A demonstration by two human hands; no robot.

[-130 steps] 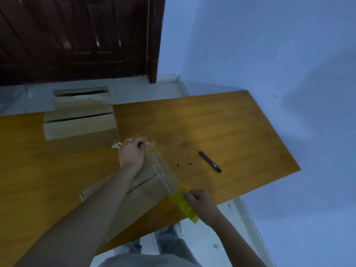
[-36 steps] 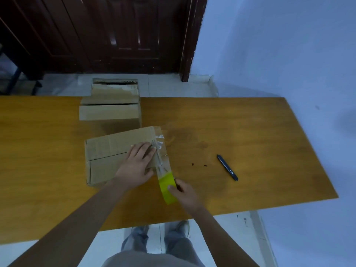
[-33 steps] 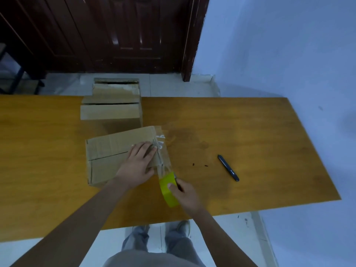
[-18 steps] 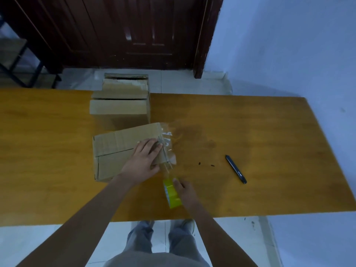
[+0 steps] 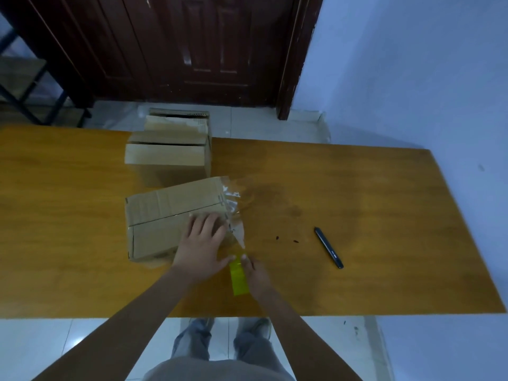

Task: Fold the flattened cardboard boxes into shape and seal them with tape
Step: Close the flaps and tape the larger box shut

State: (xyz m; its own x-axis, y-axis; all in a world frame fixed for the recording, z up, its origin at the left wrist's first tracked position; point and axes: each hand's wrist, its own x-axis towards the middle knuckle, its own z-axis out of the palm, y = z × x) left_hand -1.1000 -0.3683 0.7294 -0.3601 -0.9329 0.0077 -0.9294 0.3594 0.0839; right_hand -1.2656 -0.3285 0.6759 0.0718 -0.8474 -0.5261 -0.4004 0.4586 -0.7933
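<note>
Folded box [image 5: 170, 215] lies at frame centre-left on the wooden counter [image 5: 357, 202], top seam running left to right w/ a slight tilt. Left hand [image 5: 202, 244] rests flat on the box's lower right corner, fingers [image 5: 204, 225] straight & spread, gripping nothing, thumb out toward the roll. Clear tape [image 5: 233, 210] runs down the box's right end, crinkled & shiny, narrowing to a strip that leads down to the yellow roll [image 5: 238, 277]. Roll sits just below-right of the box, near the counter's lower edge at frame centre. Right hand [image 5: 257, 274] holds the roll, thumb on its top edge; the other fingers are hidden behind it, so how far they curl can't be told.

Second box [image 5: 167, 158] stands just above the first, at the counter's far edge, flaps not fully closed. More cardboard [image 5: 178, 121] shows behind it, on the floor side. Black pen [image 5: 328, 247] lies right of centre, well apart from the boxes, angled. Two small dark specks [image 5: 286, 239] lie betw. pen & tape. Dark wood door [image 5: 192, 50] fills the upper left & centre; pale wall [image 5: 412, 64] upper right. Person's legs & shoes show at bottom centre over a tiled floor [image 5: 55, 347].
</note>
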